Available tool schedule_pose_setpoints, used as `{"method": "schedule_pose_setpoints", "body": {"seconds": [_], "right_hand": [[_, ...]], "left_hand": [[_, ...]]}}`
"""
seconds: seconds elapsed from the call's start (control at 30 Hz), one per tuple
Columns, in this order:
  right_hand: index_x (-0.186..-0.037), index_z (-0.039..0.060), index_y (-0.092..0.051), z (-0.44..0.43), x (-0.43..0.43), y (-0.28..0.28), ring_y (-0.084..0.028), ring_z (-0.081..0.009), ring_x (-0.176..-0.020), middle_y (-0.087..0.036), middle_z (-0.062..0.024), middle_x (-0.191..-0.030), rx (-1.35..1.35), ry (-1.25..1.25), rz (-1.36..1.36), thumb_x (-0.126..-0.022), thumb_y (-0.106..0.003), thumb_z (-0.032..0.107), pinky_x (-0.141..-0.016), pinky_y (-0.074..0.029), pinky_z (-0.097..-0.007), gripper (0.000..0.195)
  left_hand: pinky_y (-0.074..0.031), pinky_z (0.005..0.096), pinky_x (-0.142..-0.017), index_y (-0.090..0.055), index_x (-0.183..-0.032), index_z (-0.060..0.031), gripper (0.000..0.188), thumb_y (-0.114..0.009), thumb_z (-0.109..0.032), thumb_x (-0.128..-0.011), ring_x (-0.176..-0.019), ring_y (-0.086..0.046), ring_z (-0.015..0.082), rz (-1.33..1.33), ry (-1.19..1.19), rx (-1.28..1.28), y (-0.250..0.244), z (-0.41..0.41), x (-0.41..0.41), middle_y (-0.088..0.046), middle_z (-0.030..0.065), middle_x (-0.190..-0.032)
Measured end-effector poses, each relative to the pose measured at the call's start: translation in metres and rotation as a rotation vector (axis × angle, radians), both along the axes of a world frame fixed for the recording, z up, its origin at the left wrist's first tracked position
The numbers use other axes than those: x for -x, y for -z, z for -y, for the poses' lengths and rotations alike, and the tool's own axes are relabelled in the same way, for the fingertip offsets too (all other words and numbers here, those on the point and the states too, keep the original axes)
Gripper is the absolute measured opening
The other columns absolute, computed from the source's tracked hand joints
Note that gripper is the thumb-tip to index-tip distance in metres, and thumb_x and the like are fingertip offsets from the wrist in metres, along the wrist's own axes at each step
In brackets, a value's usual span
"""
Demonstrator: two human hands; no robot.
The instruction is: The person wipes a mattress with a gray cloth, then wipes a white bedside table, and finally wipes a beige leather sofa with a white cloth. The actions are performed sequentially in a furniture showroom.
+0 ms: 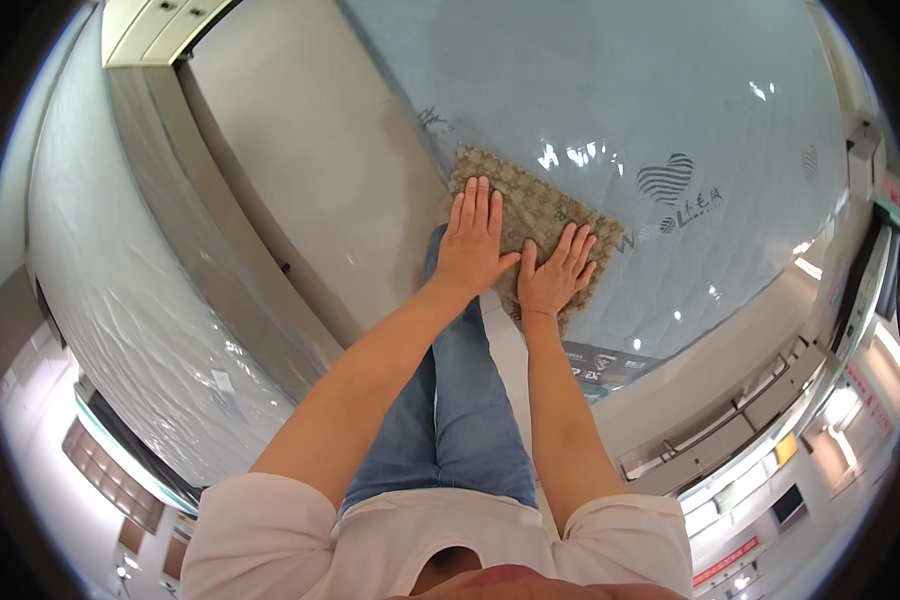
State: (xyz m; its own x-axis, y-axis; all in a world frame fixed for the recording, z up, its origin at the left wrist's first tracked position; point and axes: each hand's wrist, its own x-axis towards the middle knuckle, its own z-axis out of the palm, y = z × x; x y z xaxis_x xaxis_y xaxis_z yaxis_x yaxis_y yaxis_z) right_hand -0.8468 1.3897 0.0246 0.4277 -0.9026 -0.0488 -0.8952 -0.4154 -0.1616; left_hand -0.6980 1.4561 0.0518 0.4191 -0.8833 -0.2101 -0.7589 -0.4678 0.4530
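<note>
A brown patterned cloth (529, 191) lies spread over the near corner of a plastic-wrapped mattress (570, 75). Flat on its left part rests my left hand (476, 240), fingers together and thumb out to the side. My right hand (557, 274) presses palm down on the cloth's right part, its fingers slightly apart. The two thumbs come close to each other. Neither hand grips anything. Part of the cloth hangs past the mattress edge beside the right wrist. Printed hearts and lettering show through the wrap to the right.
To the left stands another plastic-covered mattress (135, 262) on a grey bed base (217, 247). Pale floor (292, 127) runs between the two beds. White drawers (161, 30) are at the upper left. A long grey bench-like piece (727, 427) stands at the lower right.
</note>
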Motion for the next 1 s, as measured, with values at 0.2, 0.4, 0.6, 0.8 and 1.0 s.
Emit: {"method": "schedule_pose_setpoints", "body": {"seconds": [0.2, 0.4, 0.6, 0.8, 1.0], "right_hand": [[-0.16, 0.0134, -0.034, 0.104, -0.035, 0.004, -0.021, -0.0297, -0.157, -0.027, -0.0103, -0.169, 0.083, 0.119, 0.02, -0.096, -0.056, 0.055, -0.125, -0.01, -0.057, 0.079], [-0.159, 0.0155, -0.036, 0.23, -0.001, 0.004, -0.022, -0.029, -0.157, -0.028, -0.0094, -0.168, 0.159, 0.186, 0.032, -0.101, -0.051, 0.055, -0.125, -0.013, -0.0547, 0.072], [-0.159, 0.0105, -0.036, 0.19, -0.001, 0.006, -0.022, -0.0358, -0.156, -0.027, -0.0174, -0.168, 0.118, 0.27, 0.088, -0.102, -0.054, 0.048, -0.123, -0.016, -0.057, 0.071], [-0.15, 0.0123, -0.051, 0.105, -0.062, -0.018, -0.019, -0.0401, -0.156, -0.027, -0.0211, -0.167, -0.053, 0.042, 0.123, -0.093, -0.063, 0.05, -0.122, -0.014, -0.0611, 0.069], [-0.147, 0.0222, -0.056, 0.184, -0.206, -0.032, -0.021, -0.0364, -0.156, -0.029, -0.0171, -0.167, -0.166, -0.13, 0.136, -0.089, -0.068, 0.051, -0.123, -0.012, -0.0597, 0.066]], "left_hand": [[-0.018, 0.0508, -0.126, -0.032, -0.155, 0.0055, 0.093, -0.07, -0.048, -0.09, -0.155, -0.017, 0.042, 0.02, 0.245, 0.193, 0.014, 0.095, -0.065, -0.022, 0.0278, -0.165], [-0.018, 0.0476, -0.127, -0.035, -0.155, 0.0037, 0.089, -0.066, -0.052, -0.092, -0.155, -0.018, 0.0385, 0.056, 0.409, 0.265, 0.017, 0.235, -0.049, -0.025, 0.0259, -0.165], [-0.015, 0.0461, -0.128, -0.035, -0.156, 0.0036, 0.089, -0.062, -0.055, -0.094, -0.156, -0.016, 0.0372, 0.109, 0.532, 0.104, 0.011, 0.232, -0.045, -0.022, 0.0238, -0.166], [-0.016, 0.0479, -0.127, -0.036, -0.152, 0.0093, 0.091, -0.066, -0.052, -0.092, -0.155, -0.019, 0.0403, 0.027, 0.406, -0.154, -0.018, 0.128, -0.105, -0.024, 0.0275, -0.165], [-0.015, 0.0548, -0.126, -0.029, -0.15, 0.0179, 0.095, -0.067, -0.048, -0.093, -0.152, -0.02, 0.0482, 0.131, 0.17, -0.058, -0.002, 0.142, -0.216, -0.021, 0.0359, -0.162]]}}
